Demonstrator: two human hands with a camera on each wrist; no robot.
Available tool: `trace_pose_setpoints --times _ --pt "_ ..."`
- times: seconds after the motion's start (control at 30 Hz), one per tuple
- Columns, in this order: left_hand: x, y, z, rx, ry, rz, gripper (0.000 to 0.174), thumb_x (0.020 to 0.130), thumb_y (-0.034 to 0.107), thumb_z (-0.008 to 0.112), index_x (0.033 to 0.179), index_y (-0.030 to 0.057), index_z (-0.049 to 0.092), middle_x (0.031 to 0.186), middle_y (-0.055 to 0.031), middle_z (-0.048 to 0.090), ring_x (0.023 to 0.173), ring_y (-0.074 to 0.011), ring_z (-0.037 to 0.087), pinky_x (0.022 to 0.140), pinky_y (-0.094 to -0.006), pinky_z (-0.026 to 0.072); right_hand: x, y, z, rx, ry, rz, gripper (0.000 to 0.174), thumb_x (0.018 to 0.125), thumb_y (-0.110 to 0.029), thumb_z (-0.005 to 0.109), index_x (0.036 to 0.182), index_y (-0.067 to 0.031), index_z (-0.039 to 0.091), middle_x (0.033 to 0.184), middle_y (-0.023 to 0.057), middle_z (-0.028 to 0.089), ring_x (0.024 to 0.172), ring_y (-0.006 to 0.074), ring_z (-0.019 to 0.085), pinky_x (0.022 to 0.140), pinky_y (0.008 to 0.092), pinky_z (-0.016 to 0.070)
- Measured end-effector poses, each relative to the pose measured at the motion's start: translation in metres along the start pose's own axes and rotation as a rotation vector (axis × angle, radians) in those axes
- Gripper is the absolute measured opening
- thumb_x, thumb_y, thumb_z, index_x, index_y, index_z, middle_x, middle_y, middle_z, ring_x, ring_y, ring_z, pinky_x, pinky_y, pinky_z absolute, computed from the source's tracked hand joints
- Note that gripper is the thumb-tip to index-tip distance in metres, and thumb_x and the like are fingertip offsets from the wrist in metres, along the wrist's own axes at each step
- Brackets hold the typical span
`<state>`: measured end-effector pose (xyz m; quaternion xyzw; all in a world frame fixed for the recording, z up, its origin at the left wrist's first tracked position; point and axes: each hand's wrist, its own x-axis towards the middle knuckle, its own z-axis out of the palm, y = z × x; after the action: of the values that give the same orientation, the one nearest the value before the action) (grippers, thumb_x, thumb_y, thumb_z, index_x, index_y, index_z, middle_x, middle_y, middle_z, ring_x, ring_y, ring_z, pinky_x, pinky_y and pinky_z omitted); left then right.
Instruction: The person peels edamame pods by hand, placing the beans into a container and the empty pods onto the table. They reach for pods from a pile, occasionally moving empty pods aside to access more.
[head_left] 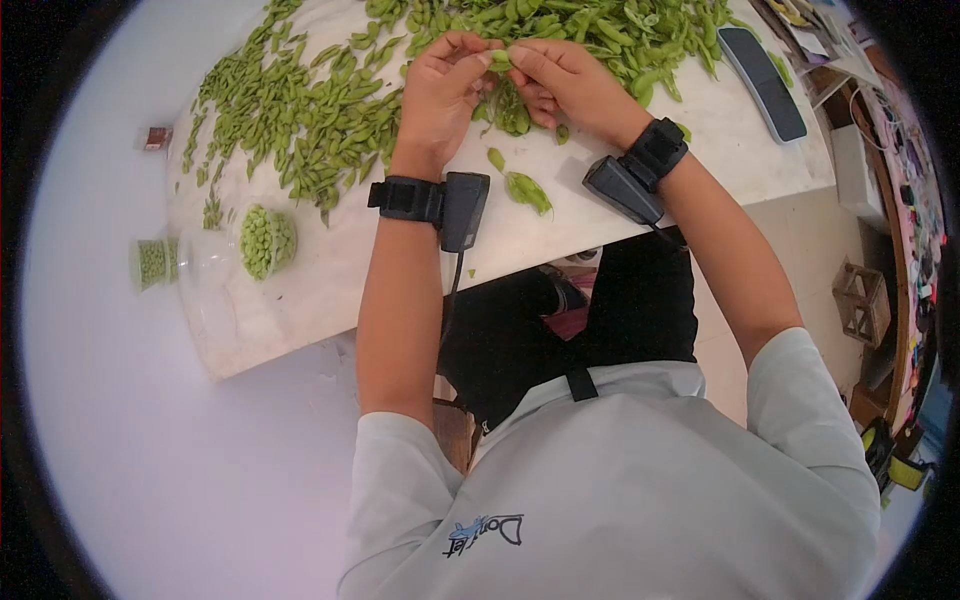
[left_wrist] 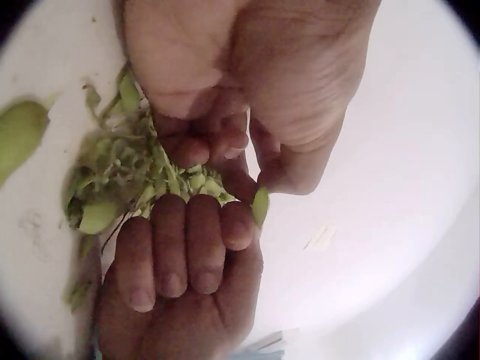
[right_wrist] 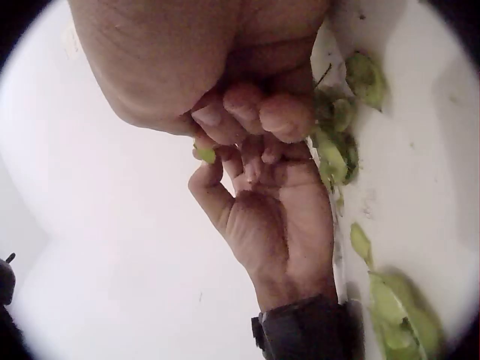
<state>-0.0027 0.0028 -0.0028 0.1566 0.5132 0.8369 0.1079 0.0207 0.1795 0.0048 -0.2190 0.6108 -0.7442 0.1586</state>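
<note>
A small green soybean pod [head_left: 499, 61] sits between the two hands over the table, its end also showing as a green tip [left_wrist: 260, 207] in the left wrist view. My left hand [head_left: 440, 95] pinches it from the left with thumb and fingers. From the other side my right hand [head_left: 572, 88] grips it between thumb and forefinger, the remaining fingers curled in. Right behind the hands lies a large heap of pods [head_left: 610, 35]. In the right wrist view, an opened pod [right_wrist: 405, 315] rests on the table beside the left wrist.
Many loose pods [head_left: 330, 130] spread over the left of the white table [head_left: 330, 285]. A clear cup of shelled beans [head_left: 266, 245] stands near the left edge. A phone [head_left: 762, 85] lies at the right. A wooden crate [head_left: 862, 303] is on the floor.
</note>
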Motion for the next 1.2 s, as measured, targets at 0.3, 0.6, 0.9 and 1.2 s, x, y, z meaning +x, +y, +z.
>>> trace_pose_setpoints --times 0.3,0.6,0.9,1.2 --pt "0.002 0.000 -0.001 0.002 -0.050 -0.002 0.012 0.086 0.001 0.055 0.097 0.0057 0.057 0.097 -0.0056 0.062 0.070 -0.0087 0.051 0.068 -0.0235 0.0439 0.000 0.001 0.000 -0.011 0.017 -0.010 0.031 0.098 -0.030 0.042 0.082 -0.0051 0.050 0.061 -0.0043 0.037 0.050 0.0056 0.037 0.045 0.0220 0.0369" --pt "-0.004 0.008 0.013 0.694 0.048 0.157 0.021 0.085 0.004 0.061 0.105 0.0029 0.066 0.094 -0.0022 0.065 0.078 -0.0068 0.056 0.070 -0.0227 0.0470 0.001 0.003 -0.006 0.001 0.098 0.032 0.035 0.096 -0.031 0.044 0.073 -0.0062 0.048 0.055 -0.0049 0.036 0.044 0.0066 0.037 0.043 0.0239 0.0377" --pt "-0.007 0.013 0.014 0.923 0.029 0.268 0.022 0.083 0.008 0.065 0.105 0.0054 0.068 0.091 0.0002 0.065 0.077 -0.0068 0.055 0.069 -0.0208 0.0452 0.002 0.000 -0.006 -0.038 0.160 0.053 0.033 0.094 -0.028 0.043 0.071 -0.0056 0.048 0.054 -0.0042 0.038 0.043 0.0073 0.040 0.042 0.0244 0.0400" --pt "-0.005 0.012 0.010 0.972 0.110 0.336 0.016 0.084 0.011 0.065 0.098 0.0038 0.068 0.085 0.0002 0.064 0.071 -0.0059 0.054 0.065 -0.0209 0.0444 0.003 0.000 -0.004 -0.007 0.183 0.063 0.032 0.094 -0.028 0.047 0.077 -0.0028 0.054 0.054 -0.0037 0.040 0.041 0.0067 0.040 0.038 0.0242 0.0383"
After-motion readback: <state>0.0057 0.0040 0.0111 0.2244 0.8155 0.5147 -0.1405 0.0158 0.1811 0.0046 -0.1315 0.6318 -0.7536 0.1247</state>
